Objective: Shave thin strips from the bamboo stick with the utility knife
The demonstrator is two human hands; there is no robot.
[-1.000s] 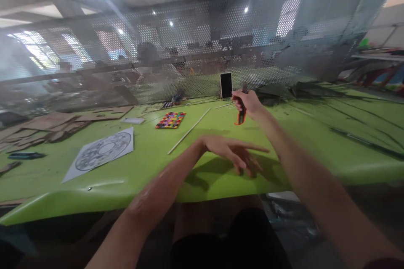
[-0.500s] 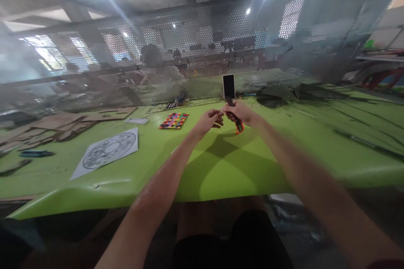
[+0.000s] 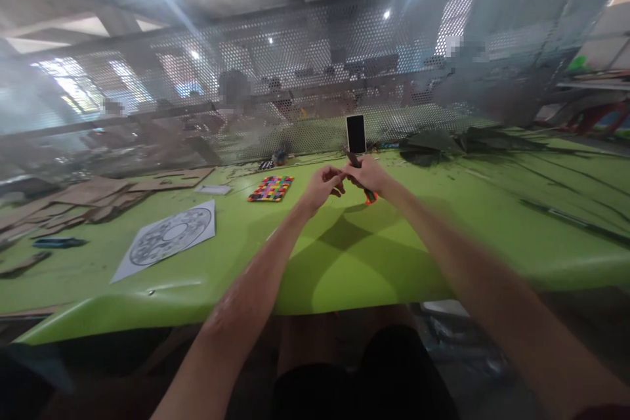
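Note:
Above the middle of the green table, my right hand (image 3: 368, 174) is wrapped round a slim dark tool with an orange-red end (image 3: 371, 197). Its dark tip pokes out above the fingers, and the grip hides its exact kind. My left hand (image 3: 325, 188) meets the right at the fingertips, with thumb and forefinger pinched together. Whatever lies in that pinch is too small to make out. Left of my hands rests a flat square woven from many-coloured strips (image 3: 270, 189). Behind them a dark-screened tablet with a white frame (image 3: 356, 134) stands upright.
White paper with a printed round pattern (image 3: 170, 236) lies at the left, near brown cardboard pieces (image 3: 103, 191) and a blue-grey cutter (image 3: 58, 243). Dark sheets and strips (image 3: 443, 144) cover the back right. A perforated screen (image 3: 315, 79) borders the table's (image 3: 394, 275) far side, with people beyond.
My right hand has shifted slightly left and the tool has tilted, its tip moving left and its orange end rising a little. Both hands' fingertips have come closer together.

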